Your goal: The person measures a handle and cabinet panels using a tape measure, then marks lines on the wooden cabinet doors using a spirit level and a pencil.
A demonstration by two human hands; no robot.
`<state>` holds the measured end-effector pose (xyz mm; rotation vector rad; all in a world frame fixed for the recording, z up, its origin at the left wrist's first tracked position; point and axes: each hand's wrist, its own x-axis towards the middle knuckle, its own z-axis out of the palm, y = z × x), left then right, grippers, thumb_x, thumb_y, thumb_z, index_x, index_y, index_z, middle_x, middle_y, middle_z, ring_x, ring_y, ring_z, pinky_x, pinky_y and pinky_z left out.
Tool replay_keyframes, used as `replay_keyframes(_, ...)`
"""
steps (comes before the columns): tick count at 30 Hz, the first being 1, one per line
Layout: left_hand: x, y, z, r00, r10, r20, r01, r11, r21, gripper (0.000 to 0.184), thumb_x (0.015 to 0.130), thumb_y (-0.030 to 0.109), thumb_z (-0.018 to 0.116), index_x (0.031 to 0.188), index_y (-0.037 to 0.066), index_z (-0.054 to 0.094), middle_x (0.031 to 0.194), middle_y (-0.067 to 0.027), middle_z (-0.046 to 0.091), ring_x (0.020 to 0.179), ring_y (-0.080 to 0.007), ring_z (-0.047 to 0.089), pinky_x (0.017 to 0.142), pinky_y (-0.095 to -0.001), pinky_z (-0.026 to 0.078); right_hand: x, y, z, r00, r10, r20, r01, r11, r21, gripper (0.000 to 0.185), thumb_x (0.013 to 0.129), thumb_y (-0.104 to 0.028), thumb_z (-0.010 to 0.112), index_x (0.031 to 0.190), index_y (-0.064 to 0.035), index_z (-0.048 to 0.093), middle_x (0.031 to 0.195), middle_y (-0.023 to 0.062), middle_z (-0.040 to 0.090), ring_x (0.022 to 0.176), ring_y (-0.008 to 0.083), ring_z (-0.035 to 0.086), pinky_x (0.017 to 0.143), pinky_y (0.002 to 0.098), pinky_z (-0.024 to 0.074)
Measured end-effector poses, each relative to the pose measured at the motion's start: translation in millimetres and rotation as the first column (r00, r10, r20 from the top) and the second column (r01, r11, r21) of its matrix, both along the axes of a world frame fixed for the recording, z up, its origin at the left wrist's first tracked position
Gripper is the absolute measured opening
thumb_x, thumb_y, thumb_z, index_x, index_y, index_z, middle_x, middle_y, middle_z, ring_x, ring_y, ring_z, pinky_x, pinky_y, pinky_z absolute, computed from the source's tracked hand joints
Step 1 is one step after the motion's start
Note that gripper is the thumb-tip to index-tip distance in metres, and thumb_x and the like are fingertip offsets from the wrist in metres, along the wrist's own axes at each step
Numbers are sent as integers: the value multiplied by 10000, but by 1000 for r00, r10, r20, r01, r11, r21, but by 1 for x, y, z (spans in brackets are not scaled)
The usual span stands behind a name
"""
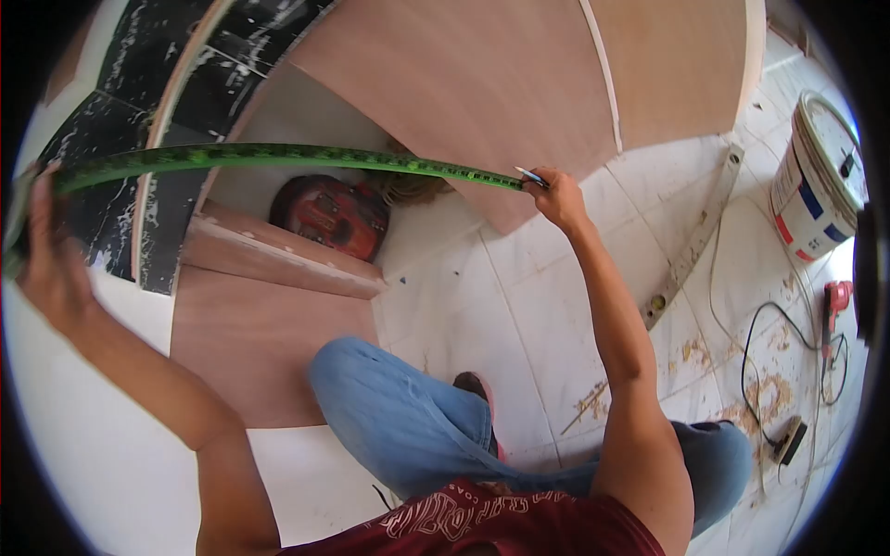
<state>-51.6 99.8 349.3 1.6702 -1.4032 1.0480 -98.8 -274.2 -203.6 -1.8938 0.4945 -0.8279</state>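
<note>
A green tape measure (pixel 306 157) is stretched from left to right across the view, its blade bowed slightly upward. At the far left edge, my left hand (pixel 54 278) is closed around the case end, which is blurred and partly cut off. My right hand (pixel 556 196) pinches the blade's other end and also has a thin pencil (pixel 530 174) between its fingers. Behind and below the blade stand pinkish plywood panels (pixel 464 83), part of a cabinet. A red and black power tool or case (pixel 334 215) lies inside its opening.
A long spirit level (pixel 695 236) lies on the white tiled floor (pixel 445 269). Farther right are a lidded bucket (pixel 811 176), a red corded power tool (pixel 834 301), its plug (pixel 790 441), loose cables and wood shavings (pixel 765 394). Black marbled panels (pixel 176 83) rise at upper left.
</note>
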Motion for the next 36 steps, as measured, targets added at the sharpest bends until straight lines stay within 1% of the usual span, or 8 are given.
replay_keyframes(10,-9,-187,-212,876,-218,-430,337,915,221,706,694,-110,795,1307,118,530,1076,-9,573,998,-121,579,913,-280,491,-64,32,201,693,49,719,-231,960,157,541,1080,-409,411,963,18,723,715,33,575,689,158,546,731,325,447)
replay_keyframes(21,18,-250,-242,787,-326,-524,524,802,287,700,703,-114,772,1318,109,523,1077,-72,653,995,-159,629,873,-322,519,-81,-51,90,987,24,158,-29,999,29,505,1070,-397,491,855,37,634,681,73,573,654,137,576,611,308,479)
replay_keyframes(23,13,-249,-234,785,-349,-512,515,827,226,687,705,-101,777,1313,103,532,1084,-102,679,982,-199,661,855,-335,530,-71,-55,26,977,7,-213,70,933,353,488,1018,-429,563,893,36,642,751,122,641,716,224,640,676,395,525)
replay_keyframes(25,18,-253,-231,787,-386,-481,522,833,185,685,704,-79,794,1313,105,538,1101,-118,685,988,-228,674,844,-350,538,-66,-52,-68,758,-84,-647,33,995,-90,401,960,-385,642,928,14,663,805,66,649,648,197,610,574,357,505)
replay_keyframes(27,18,-245,-222,787,-424,-449,547,816,188,658,764,46,784,1362,108,516,1133,-154,686,1033,-276,678,856,-377,552,-77,-24,-156,768,33,-640,-167,974,-150,352,916,-337,680,1053,-13,673,857,83,685,589,186,609,497,380,487)
replay_keyframes(28,19,-237,-215,774,-466,-430,583,788,196,647,826,159,764,1411,110,491,1164,-179,686,1078,-307,677,872,-396,561,-83,5,-131,669,265,-694,-81,955,286,420,933,-216,635,1305,-28,587,964,135,718,585,187,645,468,357,491)
replay_keyframes(31,24,-211,-204,735,-495,-463,635,741,216,595,886,223,720,1415,58,503,1179,-197,693,1085,-352,681,862,-419,568,-94,35,-107,821,398,-409,-122,823,555,607,943,-110,569,1521,-76,389,1063,185,712,619,200,680,454,322,499)
replay_keyframes(36,47,-245,-229,828,-368,-424,472,865,170,692,694,-37,822,1310,113,544,1107,-148,689,995,-286,685,837,-380,555,-88,0,17,946,221,-237,-131,929,345,601,1020,-101,518,1579,-106,296,1189,245,664,629,196,714,420,273,511)
